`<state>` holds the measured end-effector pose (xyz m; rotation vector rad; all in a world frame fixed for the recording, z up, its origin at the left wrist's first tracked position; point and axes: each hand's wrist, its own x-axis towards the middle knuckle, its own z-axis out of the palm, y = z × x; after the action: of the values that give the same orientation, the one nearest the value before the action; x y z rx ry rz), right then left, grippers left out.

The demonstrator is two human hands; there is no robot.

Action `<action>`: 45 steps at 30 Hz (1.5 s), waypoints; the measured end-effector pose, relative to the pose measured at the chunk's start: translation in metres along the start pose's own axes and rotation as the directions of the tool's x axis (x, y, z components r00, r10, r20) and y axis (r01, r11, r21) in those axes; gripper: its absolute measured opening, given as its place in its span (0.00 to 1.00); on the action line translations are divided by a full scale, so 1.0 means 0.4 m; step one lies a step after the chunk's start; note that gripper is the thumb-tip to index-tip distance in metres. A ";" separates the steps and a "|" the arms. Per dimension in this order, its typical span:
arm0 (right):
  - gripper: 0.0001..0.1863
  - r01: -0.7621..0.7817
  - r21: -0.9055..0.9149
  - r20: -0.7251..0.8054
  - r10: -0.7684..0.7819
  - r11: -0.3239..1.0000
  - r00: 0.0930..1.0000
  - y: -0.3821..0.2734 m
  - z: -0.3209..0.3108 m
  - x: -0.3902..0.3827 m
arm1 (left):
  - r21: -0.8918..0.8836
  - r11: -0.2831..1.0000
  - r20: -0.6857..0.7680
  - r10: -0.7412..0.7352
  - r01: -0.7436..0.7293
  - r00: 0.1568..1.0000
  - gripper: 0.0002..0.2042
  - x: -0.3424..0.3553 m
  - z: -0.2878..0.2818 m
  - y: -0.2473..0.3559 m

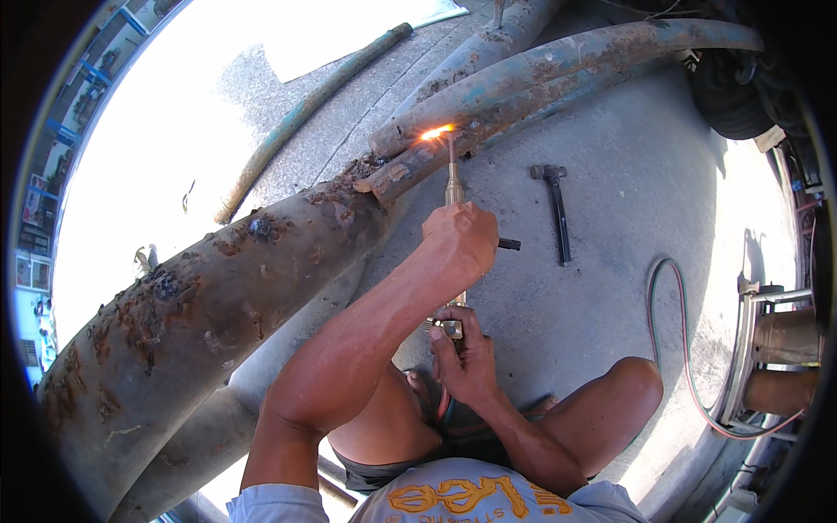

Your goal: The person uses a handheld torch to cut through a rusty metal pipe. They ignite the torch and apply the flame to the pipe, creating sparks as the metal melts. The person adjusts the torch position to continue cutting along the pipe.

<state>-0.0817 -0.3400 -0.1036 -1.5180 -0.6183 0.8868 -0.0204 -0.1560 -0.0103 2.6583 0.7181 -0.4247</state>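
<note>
My left hand (460, 240) is wrapped round the upper body of a brass gas torch (454, 190). Lower down, my right hand (466, 359) closes on the torch's valve end, thumb and fingers at the fittings. A bright orange flame (436, 132) glows where the tip meets a rusty pipe (567, 65) with flaking blue-green paint. Just below the flame lies a thinner rusted pipe piece (405, 173), against a thick corroded pipe (218, 283) at left. A short dark rod (510, 244) sticks out beside my left hand; what it belongs to is hidden.
A hammer (561, 213) with a dark handle lies on the concrete at right. Red and green hoses (684, 327) loop near a metal frame (741, 349). Another long pipe (305, 113) rests on the floor at far left. My bent knees (632, 383) flank the torch's lower end.
</note>
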 end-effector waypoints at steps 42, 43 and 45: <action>0.16 -0.017 -0.005 0.030 0.017 1.000 0.999 -0.016 -0.016 -0.007 | 0.006 1.000 -0.038 0.008 -0.008 0.999 0.07 0.004 0.009 0.000; 0.16 -0.011 0.002 0.032 0.011 1.000 0.999 -0.016 -0.016 -0.006 | 0.007 1.000 -0.030 0.013 -0.013 0.999 0.07 0.004 0.008 0.000; 0.15 -0.017 0.045 0.041 0.015 0.999 0.999 -0.015 -0.016 -0.003 | 0.011 1.000 -0.041 0.018 -0.018 0.999 0.07 0.003 0.007 0.000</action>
<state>-0.0766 -0.3438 -0.0973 -1.4695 -0.6124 0.9401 -0.0201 -0.1566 -0.0135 2.6886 0.7055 -0.3718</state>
